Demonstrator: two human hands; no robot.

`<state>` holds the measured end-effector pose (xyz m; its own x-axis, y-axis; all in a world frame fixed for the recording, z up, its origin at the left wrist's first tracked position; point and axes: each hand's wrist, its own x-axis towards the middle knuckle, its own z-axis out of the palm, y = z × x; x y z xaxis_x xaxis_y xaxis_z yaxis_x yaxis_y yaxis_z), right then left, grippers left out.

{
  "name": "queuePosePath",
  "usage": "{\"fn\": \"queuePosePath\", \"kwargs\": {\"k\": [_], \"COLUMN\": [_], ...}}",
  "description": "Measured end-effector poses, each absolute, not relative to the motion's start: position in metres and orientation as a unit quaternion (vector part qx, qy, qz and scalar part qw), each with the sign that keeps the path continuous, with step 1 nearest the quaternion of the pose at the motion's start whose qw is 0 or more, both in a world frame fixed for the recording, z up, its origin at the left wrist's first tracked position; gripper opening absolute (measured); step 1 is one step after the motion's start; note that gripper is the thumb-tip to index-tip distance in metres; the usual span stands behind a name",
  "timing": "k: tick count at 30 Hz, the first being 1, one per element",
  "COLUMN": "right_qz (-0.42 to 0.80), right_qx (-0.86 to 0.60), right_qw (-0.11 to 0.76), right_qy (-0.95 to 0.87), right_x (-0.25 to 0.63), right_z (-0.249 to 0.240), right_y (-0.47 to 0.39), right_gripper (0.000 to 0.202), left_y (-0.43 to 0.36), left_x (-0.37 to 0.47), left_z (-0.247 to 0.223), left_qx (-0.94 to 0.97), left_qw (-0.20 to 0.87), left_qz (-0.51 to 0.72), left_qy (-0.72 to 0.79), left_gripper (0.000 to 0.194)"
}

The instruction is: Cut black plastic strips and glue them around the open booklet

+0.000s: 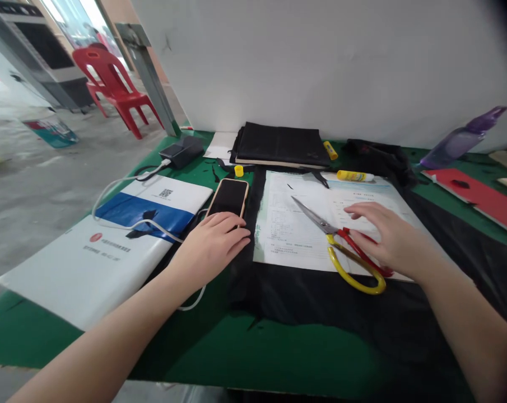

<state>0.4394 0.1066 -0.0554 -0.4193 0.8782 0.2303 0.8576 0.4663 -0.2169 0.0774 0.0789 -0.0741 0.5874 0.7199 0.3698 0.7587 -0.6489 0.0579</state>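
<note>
Left hand [211, 245] flattish, right hand [385, 238] loosely spread by silver scissors [326, 228] with red and yellow handles [378, 287]

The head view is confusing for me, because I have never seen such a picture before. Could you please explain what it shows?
There is no machine here: a camera on a person's head looks forward and down at two bare hands. The left hand covers the near end of a phone. The right hand, fingers parted, is at the red handle of the scissors, which lie on printed pages. I see no firm grip. The green table also bears black material and a purple bottle.
</note>
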Motion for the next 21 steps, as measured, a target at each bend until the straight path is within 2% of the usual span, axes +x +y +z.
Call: {"fn": "queuePosePath", "kwargs": {"k": [3,7,13,21], "right_qz": [-0.009,-0.037,-0.041,0.004], "right_qx": [-0.532,-0.552,-0.586,-0.630], "right_qw": [0.154,0.075,0.038,-0.040], "right_qy": [-0.832,-0.830,-0.809,-0.776], "right_x": [0.439,0.431,0.425,0.425], "right_z": [-0.052,-0.050,-0.057,-0.058], "right_y": [0.101,0.089,0.085,0.090], "right_gripper": [0.028,0.038,0.034,0.046], "left_y": [0.080,0.078,0.075,0.076], "left_x": [0.076,0.076,0.079,0.077], "left_z": [-0.075,-0.077,-0.080,-0.078], "left_qx": [-0.901,-0.911,-0.922,-0.928], "left_qw": [0.067,0.069,0.040,-0.033], "left_qz": [-0.151,-0.114,-0.115,-0.104], "left_qy": [-0.402,-0.390,-0.368,-0.355], "left_gripper": [0.024,0.027,0.022,0.016]}}
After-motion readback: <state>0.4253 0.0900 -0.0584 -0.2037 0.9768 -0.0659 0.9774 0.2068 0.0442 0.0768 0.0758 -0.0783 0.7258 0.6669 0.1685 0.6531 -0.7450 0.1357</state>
